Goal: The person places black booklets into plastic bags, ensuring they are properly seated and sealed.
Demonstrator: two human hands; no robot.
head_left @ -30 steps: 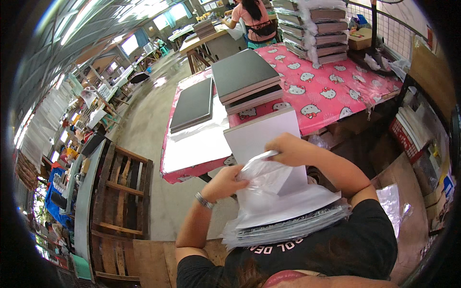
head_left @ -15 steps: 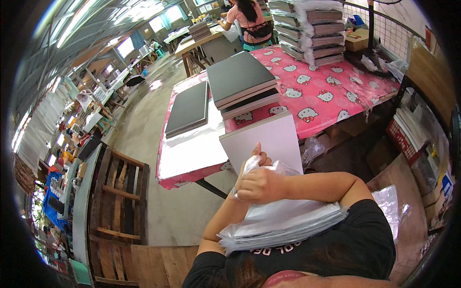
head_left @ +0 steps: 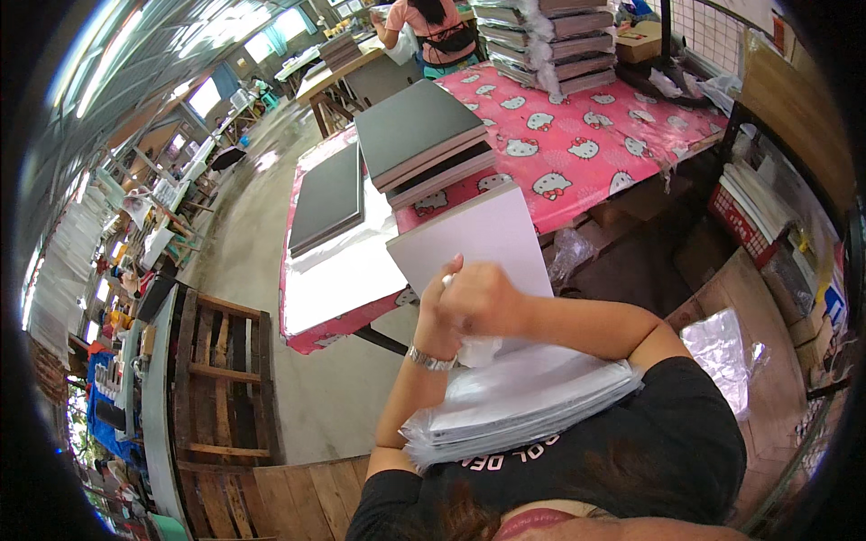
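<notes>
- Pink, cartoon-printed cloth covers a tabletop (head_left: 603,126) on the far side of the workspace, its left end spread with white sheeting (head_left: 343,293).
- A wooden pallet (head_left: 225,371) stands at left, well apart from the tabletop.
- Wrapped bundles (head_left: 582,50) rise in a tall stack at the tabletop's far right, while a co-worker in a pink top (head_left: 437,27) stands beyond.
- Dark-covered boards (head_left: 419,131) sit piled near the tabletop's middle; a thinner dark stack (head_left: 327,198) lies just to their left on the white sheeting.
- A white block of board (head_left: 474,236) slopes between the dark pile and the person, partly hidden by the hands.
- Plastic-wrapped sheets (head_left: 537,392), layered in a stack, rest near, against the person's black shirt (head_left: 640,446).
- The right hand (head_left: 484,298), blurred, is clenched on plastic film (head_left: 478,352) above the wrapped sheets.
- The left hand (head_left: 437,320) meets it, thumb raised; its other fingers are hidden, so their grip cannot be told.
- A silver band (head_left: 431,359) circles the left wrist.
</notes>
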